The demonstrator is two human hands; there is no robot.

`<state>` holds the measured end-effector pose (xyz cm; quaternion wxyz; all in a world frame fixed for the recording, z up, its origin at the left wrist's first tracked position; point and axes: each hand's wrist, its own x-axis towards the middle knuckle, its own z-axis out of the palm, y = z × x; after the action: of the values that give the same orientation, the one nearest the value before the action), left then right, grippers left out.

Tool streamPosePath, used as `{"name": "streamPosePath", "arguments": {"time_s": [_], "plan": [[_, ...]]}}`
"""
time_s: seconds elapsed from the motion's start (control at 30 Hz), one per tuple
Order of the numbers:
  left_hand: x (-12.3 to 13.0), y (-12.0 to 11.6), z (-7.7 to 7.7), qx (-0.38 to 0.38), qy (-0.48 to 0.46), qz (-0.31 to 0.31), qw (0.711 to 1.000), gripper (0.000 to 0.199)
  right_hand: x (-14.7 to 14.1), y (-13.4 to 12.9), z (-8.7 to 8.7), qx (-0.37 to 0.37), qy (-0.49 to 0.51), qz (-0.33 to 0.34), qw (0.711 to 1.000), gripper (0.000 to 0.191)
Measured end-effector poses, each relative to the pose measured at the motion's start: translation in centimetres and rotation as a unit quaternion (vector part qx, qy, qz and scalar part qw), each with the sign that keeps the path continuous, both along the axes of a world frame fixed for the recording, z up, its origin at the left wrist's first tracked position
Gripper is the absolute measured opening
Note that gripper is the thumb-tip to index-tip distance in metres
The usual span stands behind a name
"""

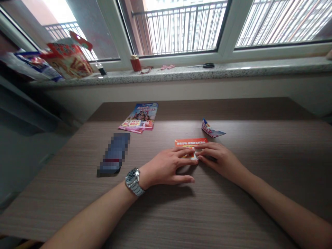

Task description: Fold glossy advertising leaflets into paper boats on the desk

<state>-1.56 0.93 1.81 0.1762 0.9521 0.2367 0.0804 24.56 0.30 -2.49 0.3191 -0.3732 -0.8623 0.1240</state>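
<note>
Brown wood-grain laminate covered the broad table [64, 180], which stood below a speckled grey granite windowsill [181, 73]. On the sill's left leaned a large red printed snack bag [68, 60]. Toward the table's far edge lay a small pile of glossy blue-and-pink leaflets [141, 116]. The left hand [166, 167] lay palm down with its fingers stretched out and unclenched over an orange-red rectangular printed paper [190, 141], thumb spread apart. The right hand [223, 157] met the paper's right side with slightly bent fingers; whether they pinched its edge could not be told. That paper lay on the table near its middle, partly hidden under both hands. A dark blue, pixelated oblong object [114, 152] rested left of them. Just beyond the right hand sat a creased blue-and-pink folded paper [211, 130]. A silver metal-link wristwatch [135, 181] circled the left wrist.
</note>
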Motion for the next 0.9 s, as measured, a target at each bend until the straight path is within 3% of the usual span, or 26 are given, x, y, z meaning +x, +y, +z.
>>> {"name": "streamPosePath", "arguments": {"time_s": [0.33, 0.5, 0.9], "plan": [[0.1, -0.1, 0.1, -0.005, -0.013, 0.005, 1.0, 0.055, -0.7, -0.1, -0.2, -0.009, 0.007, -0.034, 0.999, 0.003], [0.1, -0.2, 0.1, -0.001, -0.014, 0.006, 1.0, 0.055, -0.6, 0.1, 0.0, 0.012, 0.001, -0.054, 0.998, 0.012], [0.1, -0.3, -0.2, 0.005, -0.003, 0.012, 1.0, 0.054, -0.4, -0.1, 1.3, 0.06, -0.121, -0.096, 0.986, 0.006]]}}
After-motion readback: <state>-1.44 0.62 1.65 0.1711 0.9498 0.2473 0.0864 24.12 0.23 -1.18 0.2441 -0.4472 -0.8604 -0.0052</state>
